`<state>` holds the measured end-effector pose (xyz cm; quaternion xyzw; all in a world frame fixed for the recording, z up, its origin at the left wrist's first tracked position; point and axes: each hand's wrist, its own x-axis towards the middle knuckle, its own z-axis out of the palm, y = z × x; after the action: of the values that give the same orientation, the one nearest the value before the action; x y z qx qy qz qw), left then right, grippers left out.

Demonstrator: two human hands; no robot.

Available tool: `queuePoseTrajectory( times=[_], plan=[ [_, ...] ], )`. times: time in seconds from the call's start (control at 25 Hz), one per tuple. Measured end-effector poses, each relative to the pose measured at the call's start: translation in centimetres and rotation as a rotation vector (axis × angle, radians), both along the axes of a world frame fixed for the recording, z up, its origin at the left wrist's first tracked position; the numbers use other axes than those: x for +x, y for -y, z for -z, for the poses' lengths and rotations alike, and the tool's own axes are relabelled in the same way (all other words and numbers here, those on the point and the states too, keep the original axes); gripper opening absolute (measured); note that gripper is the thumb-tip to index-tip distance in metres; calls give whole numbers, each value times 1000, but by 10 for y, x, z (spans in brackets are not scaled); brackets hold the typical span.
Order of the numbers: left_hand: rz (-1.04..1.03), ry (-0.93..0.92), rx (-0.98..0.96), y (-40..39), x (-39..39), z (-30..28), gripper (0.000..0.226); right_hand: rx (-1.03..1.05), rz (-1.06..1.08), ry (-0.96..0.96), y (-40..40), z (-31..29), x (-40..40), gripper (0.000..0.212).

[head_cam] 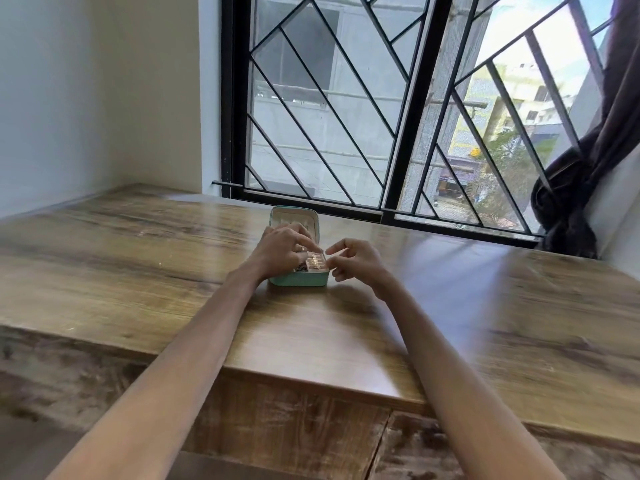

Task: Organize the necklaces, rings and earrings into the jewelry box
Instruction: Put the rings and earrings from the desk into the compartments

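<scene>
teal jewelry box (298,279), one, open; left hand (281,251) spread inside, right hand (354,259) seemingly pinching nothing.

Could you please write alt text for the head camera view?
A person's left hand reaches into an open teal jewelry box on a wooden table, while the right hand hovers beside it, fingers loosely curled. A barred window lies behind.
</scene>
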<state>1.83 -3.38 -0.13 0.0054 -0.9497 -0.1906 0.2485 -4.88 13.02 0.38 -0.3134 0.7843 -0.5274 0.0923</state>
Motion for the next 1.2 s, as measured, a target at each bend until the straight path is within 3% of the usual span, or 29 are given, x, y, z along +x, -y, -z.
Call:
queuePoseTrajectory(
  times=[0.2,0.48,0.68,0.88,1.04,1.2],
  plan=[
    [-170,-83,-47,4,5,-4,31,59,-60,41,4,0,5,30],
    [-100,2,-94,1,8,-6,38,93,-86,65,6,1,6,37],
    [-74,55,-104,-1,8,-6,41,37,-76,131,6,1,8,33],
    [-94,-12,-58,1,7,-5,42,16,-79,160,6,0,8,31],
    [-9,102,-119,-4,7,-3,51,14,-91,149,7,1,7,30],
    [-9,104,-122,-3,7,-3,49,8,-90,146,7,2,7,26]
  ],
)
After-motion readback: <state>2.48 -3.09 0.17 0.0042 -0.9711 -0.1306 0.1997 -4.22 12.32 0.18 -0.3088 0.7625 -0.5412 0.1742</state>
